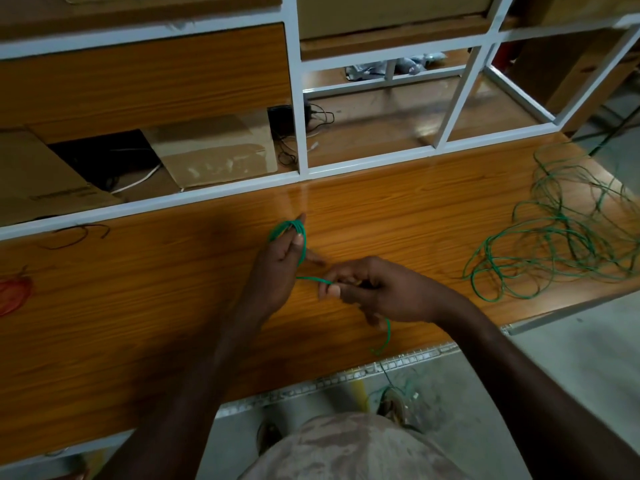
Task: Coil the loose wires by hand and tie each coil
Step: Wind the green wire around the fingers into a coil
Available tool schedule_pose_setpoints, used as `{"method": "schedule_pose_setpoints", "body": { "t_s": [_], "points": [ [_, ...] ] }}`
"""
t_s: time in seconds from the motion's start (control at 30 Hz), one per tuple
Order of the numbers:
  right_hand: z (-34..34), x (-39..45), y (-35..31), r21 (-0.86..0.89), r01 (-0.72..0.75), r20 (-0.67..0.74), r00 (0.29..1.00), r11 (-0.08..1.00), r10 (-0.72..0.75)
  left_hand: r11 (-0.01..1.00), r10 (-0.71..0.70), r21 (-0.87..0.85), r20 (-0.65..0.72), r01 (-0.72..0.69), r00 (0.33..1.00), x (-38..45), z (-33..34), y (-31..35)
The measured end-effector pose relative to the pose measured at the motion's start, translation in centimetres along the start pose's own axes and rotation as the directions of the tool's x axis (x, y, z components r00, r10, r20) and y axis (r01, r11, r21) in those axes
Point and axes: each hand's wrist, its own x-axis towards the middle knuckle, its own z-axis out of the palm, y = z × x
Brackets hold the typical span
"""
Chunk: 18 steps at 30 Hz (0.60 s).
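Fingers of my left hand (282, 258) stand upright with a few small turns of green wire (298, 233) looped round them, thumb pressed against the turns to hold them. My right hand (363, 289) pinches the same wire just beside the left, thumb and forefinger closed on the short span running between the two hands; the free end curls out below the right hand toward the worktop (173, 306) edge, and some green wire shows on the floor below.

Handling, as a judgement: thin insulated wire, light, pliable but springy. It looks to hold a bend loosely and would likely spring open if the thumb lifts. The jacket looks smooth, probably a little slippery, so a firm pinch close to the coil seems the best hold, feeding with the right while the left keeps the turns stacked.

Loose green tangle (554, 244) lies well apart, on the right end of the worktop: many overlapping open loops, no tie visible. Likely to snag on itself if pulled fast.

Worktop: glossy wood-grain laminate, orange-brown, with a metal edge. A red coil (14, 292) sits at the far left edge; a thin dark wire piece (74, 233) lies near the back. White-painted steel frame (298, 98) behind, cardboard box (214, 147) on its shelf.
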Motion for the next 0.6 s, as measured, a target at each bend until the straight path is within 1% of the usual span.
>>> {"method": "schedule_pose_setpoints", "body": {
  "t_s": [0.07, 0.17, 0.2, 0.27, 0.33, 0.4, 0.53, 0.6],
  "points": [
    [-1.0, 0.1, -0.1, 0.046, 0.004, -0.083, 0.997, 0.999, -0.001, 0.997, -0.037, 0.070, 0.034, 0.034, 0.999, -0.1, 0.0, -0.5],
    [-3.2, 0.5, 0.0, 0.039, 0.032, -0.220, 0.975, 0.999, -0.023, 0.991, -0.014, 0.133, 0.137, -0.005, 0.990, -0.1, -0.1, -2.0],
    [-4.0, 0.8, 0.1, 0.011, 0.048, -0.264, 0.963, 0.999, -0.044, 0.996, -0.026, 0.088, 0.182, 0.010, 0.983, -0.2, -0.1, -2.3],
    [-5.4, 1.5, 0.7, -0.006, 0.054, -0.345, 0.937, 0.998, -0.053, 0.987, -0.064, -0.125, 0.276, 0.101, 0.959, -0.7, 0.1, -2.4],
    [-6.4, 2.3, 1.6, 0.006, 0.029, -0.413, 0.910, 1.000, -0.024, 0.939, -0.082, -0.286, 0.347, 0.189, 0.934, -1.5, 0.3, -1.7],
    [-6.7, 3.2, 2.8, -0.011, -0.005, -0.448, 0.894, 1.000, 0.000, 0.879, -0.067, -0.416, 0.376, 0.233, 0.924, -2.2, 0.6, -0.8],
    [-5.7, 4.7, 5.1, 0.008, -0.057, -0.466, 0.883, 0.998, 0.054, 0.737, -0.092, -0.580, 0.421, 0.346, 0.902, -3.2, 0.0, 1.1],
    [-4.8, 5.1, 6.4, 0.024, -0.091, -0.459, 0.884, 0.996, 0.092, 0.673, -0.067, -0.644, 0.438, 0.364, 0.897, -3.4, -0.3, 1.6]
  ]
}}
